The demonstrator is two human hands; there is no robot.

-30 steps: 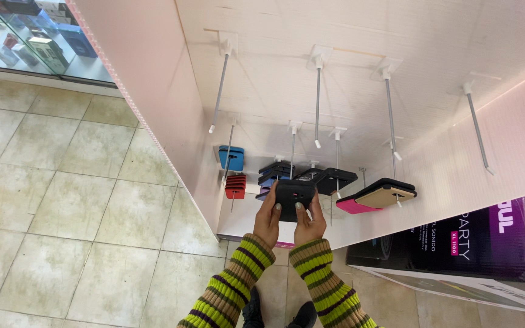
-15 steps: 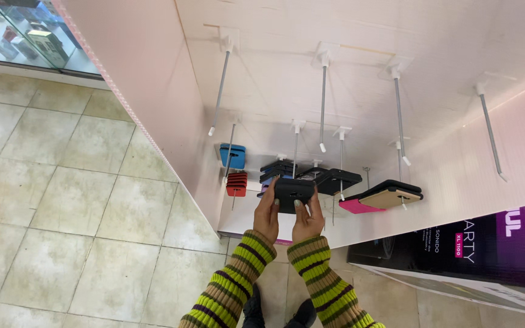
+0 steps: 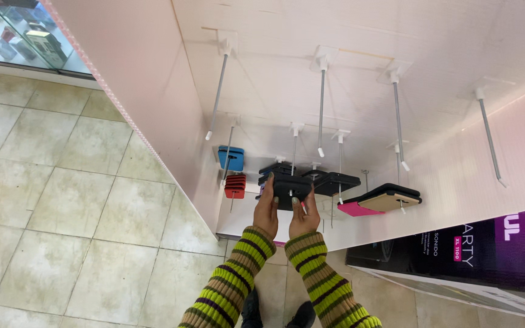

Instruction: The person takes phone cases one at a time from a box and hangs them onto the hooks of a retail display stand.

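Observation:
My left hand point(image 3: 267, 209) and my right hand point(image 3: 303, 217) both grip a black phone case point(image 3: 287, 186) at a low metal peg on the pale pink display wall point(image 3: 335, 79). The left fingers wrap its left edge, the right fingers hold its lower right corner. My sleeves are striped green, yellow and purple. More black cases point(image 3: 335, 182) hang just to the right on nearby pegs.
A blue case point(image 3: 231, 158) and a red case point(image 3: 234, 186) hang to the left, a tan and black stack point(image 3: 390, 198) with a pink case point(image 3: 355, 209) to the right. Several bare pegs point(image 3: 321, 109) stick out above. A dark purple box point(image 3: 475, 249) lies at right, on beige floor tiles point(image 3: 62, 206).
The view has shifted slightly; both hands stay on the black case at the peg, with almost no movement.

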